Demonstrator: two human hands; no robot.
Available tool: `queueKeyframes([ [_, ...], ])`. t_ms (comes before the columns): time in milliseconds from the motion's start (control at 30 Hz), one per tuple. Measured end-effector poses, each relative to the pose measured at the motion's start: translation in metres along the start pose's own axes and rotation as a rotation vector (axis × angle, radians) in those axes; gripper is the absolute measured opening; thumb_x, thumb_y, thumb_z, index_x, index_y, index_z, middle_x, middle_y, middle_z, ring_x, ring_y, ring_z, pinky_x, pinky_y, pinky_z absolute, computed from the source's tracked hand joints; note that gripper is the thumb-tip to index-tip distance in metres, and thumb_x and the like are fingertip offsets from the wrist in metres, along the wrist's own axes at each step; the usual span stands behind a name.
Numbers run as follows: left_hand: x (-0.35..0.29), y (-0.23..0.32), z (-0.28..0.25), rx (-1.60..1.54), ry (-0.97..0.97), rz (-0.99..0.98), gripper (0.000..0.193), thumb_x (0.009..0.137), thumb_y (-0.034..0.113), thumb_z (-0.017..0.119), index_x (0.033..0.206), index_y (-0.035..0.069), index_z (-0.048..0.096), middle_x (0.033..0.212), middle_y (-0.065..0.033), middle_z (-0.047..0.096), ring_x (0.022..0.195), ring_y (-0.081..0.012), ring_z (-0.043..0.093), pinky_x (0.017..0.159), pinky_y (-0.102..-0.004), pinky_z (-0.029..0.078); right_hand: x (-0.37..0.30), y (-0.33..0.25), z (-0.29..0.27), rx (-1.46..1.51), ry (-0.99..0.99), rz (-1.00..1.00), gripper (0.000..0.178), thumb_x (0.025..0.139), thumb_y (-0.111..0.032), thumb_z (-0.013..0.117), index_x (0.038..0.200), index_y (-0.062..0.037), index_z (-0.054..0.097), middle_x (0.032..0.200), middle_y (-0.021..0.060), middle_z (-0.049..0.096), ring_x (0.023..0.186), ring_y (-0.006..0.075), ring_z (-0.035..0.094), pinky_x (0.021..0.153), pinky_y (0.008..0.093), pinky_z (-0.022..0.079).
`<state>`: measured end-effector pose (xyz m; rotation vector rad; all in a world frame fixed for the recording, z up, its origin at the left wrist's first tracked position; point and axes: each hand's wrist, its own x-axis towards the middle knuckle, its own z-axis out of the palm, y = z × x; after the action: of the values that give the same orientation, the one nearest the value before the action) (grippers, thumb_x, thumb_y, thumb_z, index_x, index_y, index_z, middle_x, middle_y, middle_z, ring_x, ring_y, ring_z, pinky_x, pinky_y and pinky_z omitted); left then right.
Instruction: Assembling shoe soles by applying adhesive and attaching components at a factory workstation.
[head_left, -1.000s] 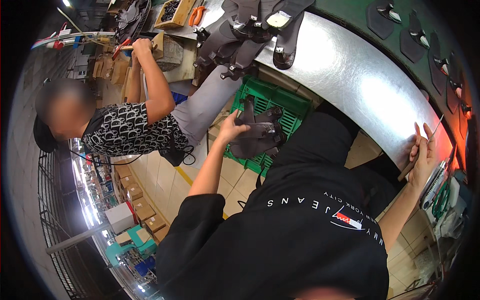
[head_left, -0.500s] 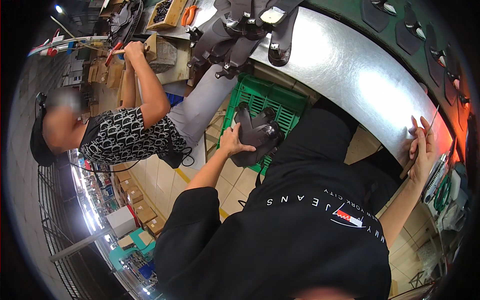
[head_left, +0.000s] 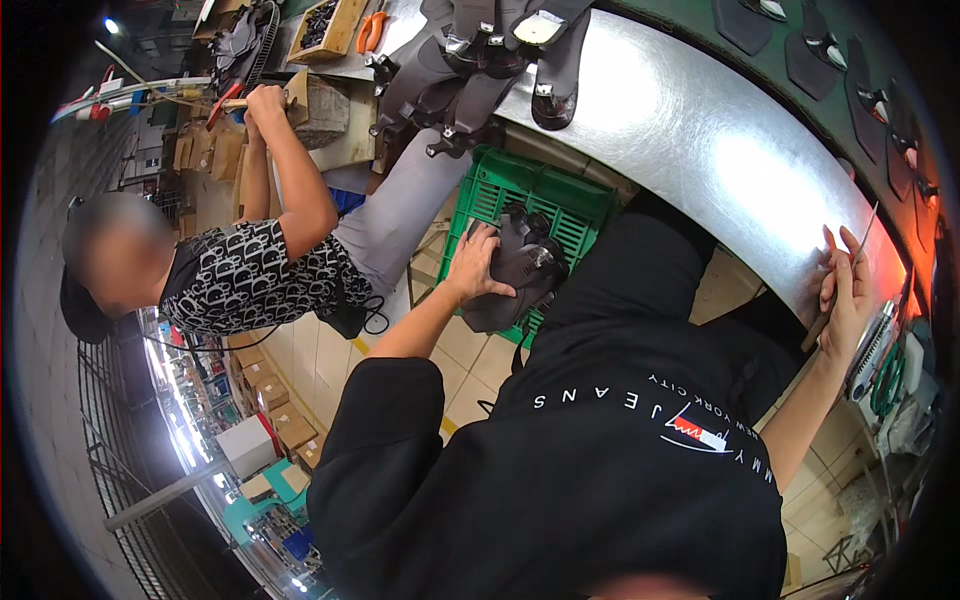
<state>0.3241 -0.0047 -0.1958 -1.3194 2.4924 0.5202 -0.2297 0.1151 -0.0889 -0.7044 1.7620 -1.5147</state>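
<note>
My left hand (head_left: pixel 474 264) rests on a bunch of dark brown pieces, which look like shoe uppers (head_left: pixel 520 272) with glossy ends. Its fingers and thumb are spread over their near-left side. These pieces stand bunched together in a green plastic crate (head_left: pixel 590 205) below the bench. At the right end of the metal bench, my right hand (head_left: pixel 843 305) is closed around a slim tool with a wooden handle (head_left: pixel 813 335) and a thin pointed blade (head_left: pixel 872 222). Whether it is a knife or an awl cannot be made out.
More dark uppers (head_left: pixel 480 60) overlap the far left end of the metal bench (head_left: pixel 680 105). Others lie on a green surface (head_left: pixel 770 65) behind it. At left, a co-worker's hands (head_left: pixel 268 105) grip a wooden-handled tool. Scissors (head_left: pixel 887 380) and a cutter (head_left: pixel 870 345) are near my right forearm.
My left hand has shifted slightly farther away over the uppers, and their upper ends now sit closer together, more to the right. My right hand and its tool have hardly moved.
</note>
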Motion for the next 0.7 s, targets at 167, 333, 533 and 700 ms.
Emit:
queueKeyframes([
  [167,0.004,-0.006,0.006,-0.008,0.095,0.082,0.106,0.043,0.063,0.080,0.123,0.003,0.043,0.130,-0.0161,0.043,0.131,-0.0340,0.034,0.109,-0.0517,0.024,0.000,-0.003,0.004,0.006,-0.008,-0.019,0.031,0.094,-0.010,0.053,0.123,0.0022,0.053,0.109,0.0118,0.063,0.051,-0.0035,0.037,0.045,0.0117,0.030],
  [333,0.018,0.000,-0.011,0.095,0.006,0.054,0.108,0.041,0.064,0.080,0.122,0.002,0.045,0.124,-0.0154,0.046,0.124,-0.0339,0.039,0.108,-0.0495,0.026,0.002,0.001,0.001,-0.004,-0.028,-0.003,0.031,0.095,-0.011,0.053,0.124,0.0007,0.053,0.104,0.0093,0.064,0.051,-0.0034,0.037,0.044,0.0119,0.030],
  [533,0.017,-0.011,-0.005,0.054,0.079,0.134,0.110,0.037,0.066,0.080,0.121,0.003,0.049,0.124,-0.0143,0.045,0.123,-0.0329,0.038,0.107,-0.0490,0.026,0.001,-0.006,0.008,0.006,-0.006,-0.013,0.031,0.095,-0.012,0.052,0.123,-0.0006,0.054,0.101,0.0071,0.065,0.052,-0.0031,0.038,0.044,0.0120,0.029],
  [700,0.023,-0.001,-0.018,0.158,0.002,0.035,0.105,0.036,0.066,0.079,0.115,0.004,0.051,0.122,-0.0131,0.044,0.118,-0.0310,0.040,0.100,-0.0459,0.032,0.002,-0.006,0.007,-0.029,0.002,-0.023,0.031,0.095,-0.013,0.052,0.124,-0.0006,0.054,0.100,0.0061,0.065,0.052,-0.0030,0.038,0.044,0.0119,0.029],
])
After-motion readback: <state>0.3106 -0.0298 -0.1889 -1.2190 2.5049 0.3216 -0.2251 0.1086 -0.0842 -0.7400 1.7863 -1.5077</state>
